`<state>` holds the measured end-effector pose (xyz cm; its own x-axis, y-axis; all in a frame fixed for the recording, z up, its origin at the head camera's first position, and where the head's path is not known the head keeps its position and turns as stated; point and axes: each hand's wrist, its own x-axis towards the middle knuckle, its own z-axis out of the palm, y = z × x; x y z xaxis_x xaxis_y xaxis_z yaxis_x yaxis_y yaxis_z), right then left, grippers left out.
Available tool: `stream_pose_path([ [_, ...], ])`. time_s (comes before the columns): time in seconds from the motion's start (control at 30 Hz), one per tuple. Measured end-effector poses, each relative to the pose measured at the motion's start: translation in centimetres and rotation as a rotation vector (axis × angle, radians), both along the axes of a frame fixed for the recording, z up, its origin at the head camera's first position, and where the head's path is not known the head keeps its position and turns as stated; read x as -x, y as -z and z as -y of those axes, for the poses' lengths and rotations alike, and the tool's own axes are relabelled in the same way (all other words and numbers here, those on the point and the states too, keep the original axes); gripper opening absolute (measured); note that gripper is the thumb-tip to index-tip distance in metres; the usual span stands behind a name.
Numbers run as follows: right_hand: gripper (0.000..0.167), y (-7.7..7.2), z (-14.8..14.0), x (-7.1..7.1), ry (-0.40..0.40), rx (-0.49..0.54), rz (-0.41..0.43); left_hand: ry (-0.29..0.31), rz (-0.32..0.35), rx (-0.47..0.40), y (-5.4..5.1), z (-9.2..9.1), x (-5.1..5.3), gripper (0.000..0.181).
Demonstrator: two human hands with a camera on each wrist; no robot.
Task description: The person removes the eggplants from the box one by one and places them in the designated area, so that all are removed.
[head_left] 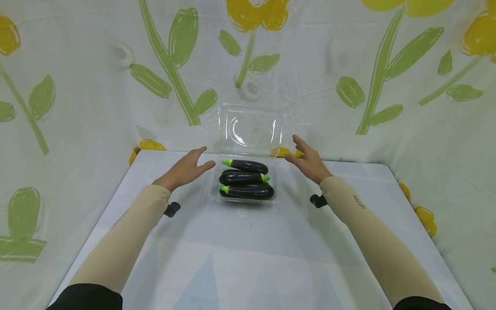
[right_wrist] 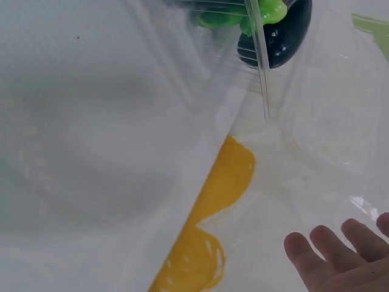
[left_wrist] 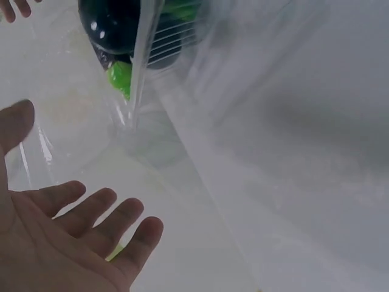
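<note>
Several dark purple eggplants [head_left: 248,192] with bright green stem ends lie stacked in a clear plastic clamshell box [head_left: 212,189]. Its hinged clear lid [head_left: 249,133] stands raised at the back. To the left of the box, my left hand [head_left: 187,169] hovers with fingers spread and thumb apart, touching nothing. On the other side, my right hand [head_left: 308,162] is held up near the lid's right edge, its fingers extended and holding nothing. The left wrist view shows the left palm [left_wrist: 67,243] beside the box wall, and the right wrist view shows the right fingertips [right_wrist: 325,246] near the lid.
The box stands on a white table [head_left: 240,258] near its back edge. Behind and around the table hangs a pale curtain [head_left: 310,86] printed with green stems and yellow flowers. A small black piece [head_left: 172,209] sits at each wrist.
</note>
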<state>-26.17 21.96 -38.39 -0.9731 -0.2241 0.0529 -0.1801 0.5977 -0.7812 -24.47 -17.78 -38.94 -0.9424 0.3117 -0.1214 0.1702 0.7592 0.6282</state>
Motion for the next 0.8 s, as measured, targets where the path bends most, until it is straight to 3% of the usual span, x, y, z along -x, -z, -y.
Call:
stream_pose_path([
  [0.2, 0.082, -0.6, 0.0, -1.0, -0.078, -0.111, -0.041, 0.044, 0.024, -0.035, 1.2, 0.5, -2.0, 0.098],
  [0.37, 0.082, -0.5, 1.3, -2.4, -0.169, -0.140, -0.061, 0.069, 0.010, -0.033, 2.2, 0.1, -3.3, 0.108],
  [0.6, 0.083, 0.0, 4.2, -4.8, -0.308, -0.192, -0.080, 0.071, -0.022, 0.000, 3.8, -0.5, -4.4, 0.110],
  [0.8, 0.080, 0.3, 5.9, -6.1, -0.390, -0.236, -0.073, 0.058, -0.031, -0.014, 4.4, -0.8, -4.9, 0.110],
])
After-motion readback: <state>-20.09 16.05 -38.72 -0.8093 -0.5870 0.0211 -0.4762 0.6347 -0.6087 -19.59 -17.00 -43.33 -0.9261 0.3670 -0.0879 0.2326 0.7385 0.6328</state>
